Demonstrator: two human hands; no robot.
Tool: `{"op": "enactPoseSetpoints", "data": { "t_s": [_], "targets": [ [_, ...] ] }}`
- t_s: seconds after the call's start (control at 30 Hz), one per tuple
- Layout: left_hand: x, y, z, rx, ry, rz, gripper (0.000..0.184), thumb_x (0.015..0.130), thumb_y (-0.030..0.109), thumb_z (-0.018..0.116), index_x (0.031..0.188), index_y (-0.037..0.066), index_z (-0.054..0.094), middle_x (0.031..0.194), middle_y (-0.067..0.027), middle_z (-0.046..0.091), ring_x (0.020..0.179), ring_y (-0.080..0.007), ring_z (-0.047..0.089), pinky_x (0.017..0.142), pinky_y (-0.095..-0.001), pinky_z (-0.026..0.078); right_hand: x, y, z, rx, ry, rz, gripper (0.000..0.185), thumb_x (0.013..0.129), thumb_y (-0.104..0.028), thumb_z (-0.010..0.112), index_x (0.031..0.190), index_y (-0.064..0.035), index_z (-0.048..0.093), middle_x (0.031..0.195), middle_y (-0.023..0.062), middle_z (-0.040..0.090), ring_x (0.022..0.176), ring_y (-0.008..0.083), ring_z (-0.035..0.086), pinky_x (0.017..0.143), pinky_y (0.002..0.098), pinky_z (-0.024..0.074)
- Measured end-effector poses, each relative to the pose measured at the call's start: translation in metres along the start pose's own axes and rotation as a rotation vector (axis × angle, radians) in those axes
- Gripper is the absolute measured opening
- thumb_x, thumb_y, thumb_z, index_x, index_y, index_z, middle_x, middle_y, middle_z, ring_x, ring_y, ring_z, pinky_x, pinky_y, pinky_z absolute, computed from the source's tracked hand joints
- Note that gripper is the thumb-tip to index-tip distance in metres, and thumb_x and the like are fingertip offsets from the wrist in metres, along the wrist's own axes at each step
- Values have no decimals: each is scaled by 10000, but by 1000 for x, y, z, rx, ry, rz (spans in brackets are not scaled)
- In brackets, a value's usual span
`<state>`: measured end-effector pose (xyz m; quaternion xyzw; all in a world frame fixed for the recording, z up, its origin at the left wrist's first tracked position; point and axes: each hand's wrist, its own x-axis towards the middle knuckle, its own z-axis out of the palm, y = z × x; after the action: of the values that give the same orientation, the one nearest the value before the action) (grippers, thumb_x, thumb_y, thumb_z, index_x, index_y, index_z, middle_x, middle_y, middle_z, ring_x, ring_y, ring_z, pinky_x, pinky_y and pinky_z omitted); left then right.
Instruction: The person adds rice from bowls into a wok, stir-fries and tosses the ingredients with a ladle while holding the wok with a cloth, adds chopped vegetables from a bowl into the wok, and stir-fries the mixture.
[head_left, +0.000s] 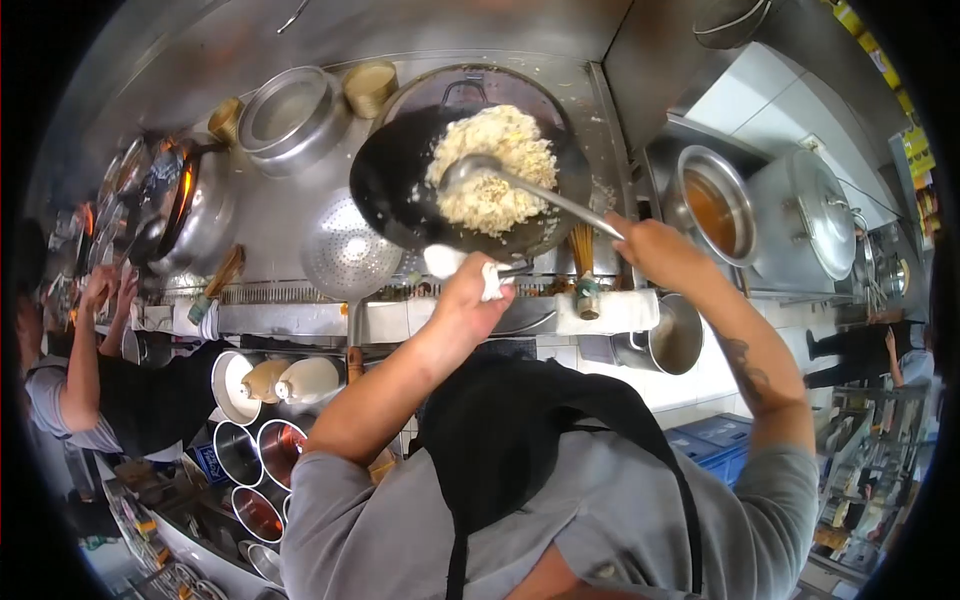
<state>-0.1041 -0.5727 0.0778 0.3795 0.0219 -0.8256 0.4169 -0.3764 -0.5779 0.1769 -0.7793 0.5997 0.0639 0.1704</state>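
A black wok [385,190] stands on the range in front of me, with what looks like fried rice [505,135] heaped in its middle and right part. My right hand [655,250] is closed round the end of a long metal ladle [560,203], whose bowl rests in the rice. At the wok's near rim, my left hand [470,298] is closed on a folded white cloth [446,262] by the wok's handle. Part of that handle sticks out to the right of the hand, and the rest is hidden.
A perforated strainer [350,245] lies left of the wok; a metal pot [288,118] stands behind it. Bamboo brushes [585,270] rest along the front edge. To the right are a bowl of brown liquid [708,208] and a lidded pot [808,215]. Another person [120,390] works at left near flames.
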Motion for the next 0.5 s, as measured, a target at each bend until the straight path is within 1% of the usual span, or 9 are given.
{"op": "enactPoseSetpoints", "data": {
  "t_s": [0.1,0.13,0.2,0.27,0.33,0.37,0.4,0.47,0.5],
  "targets": [
    [15,25,14,-28,155,32,72,909,150,459,920,80,470,765,-80,521,608,-170,510,434,-272,401,-14,11,-11,162,-50,-73,307,912,-198,502,1172,-35,523,890,229,637,826,361,635,742,465,490],
    [54,30,-12,-26,-130,22,85,901,151,484,919,68,480,779,-76,526,618,-160,513,448,-260,404,-8,6,-12,160,-36,-24,356,917,-209,501,1231,-41,486,848,220,630,771,337,633,701,450,497],
    [77,-6,-55,229,-127,320,70,878,145,504,911,84,495,759,-63,531,615,-152,516,463,-250,402,-1,-3,-5,160,-14,78,466,928,-230,500,1349,-52,413,765,203,616,660,289,628,618,422,512],
    [79,-45,-106,125,72,83,105,851,156,529,941,104,516,771,-55,540,640,-148,526,475,-245,402,10,11,36,100,116,-21,415,926,-223,496,1296,-40,459,777,215,620,658,307,623,617,413,518],
    [5,-61,-81,160,92,112,116,843,190,547,924,113,518,798,-59,544,667,-160,531,474,-263,409,-5,24,40,90,170,-229,422,925,-217,503,1307,-44,455,764,202,619,616,306,610,596,410,514],
    [11,-52,-81,103,0,89,120,849,193,541,929,107,518,818,-63,544,684,-171,533,481,-268,416,-12,32,40,75,170,-296,440,918,-216,521,1319,-50,449,794,205,631,655,328,627,625,413,515],
    [19,-45,-81,36,-83,59,126,856,197,535,934,100,517,838,-67,544,700,-181,535,487,-274,424,-18,21,24,177,3,-138,440,915,-210,516,1323,-60,447,817,210,633,711,345,628,656,428,508],
    [31,-2,-29,-18,-42,64,125,895,176,486,961,76,520,844,-75,552,701,-193,532,521,-286,447,-27,-9,-28,367,-333,184,444,909,-198,506,1332,-80,445,863,221,639,822,378,630,719,457,494],
    [48,12,-17,-43,-76,70,112,897,167,486,938,73,530,825,-77,562,691,-181,534,522,-278,442,-19,-3,-23,347,-286,197,400,907,-208,511,1284,-76,485,825,216,638,778,386,629,685,454,499]
  ]
}}
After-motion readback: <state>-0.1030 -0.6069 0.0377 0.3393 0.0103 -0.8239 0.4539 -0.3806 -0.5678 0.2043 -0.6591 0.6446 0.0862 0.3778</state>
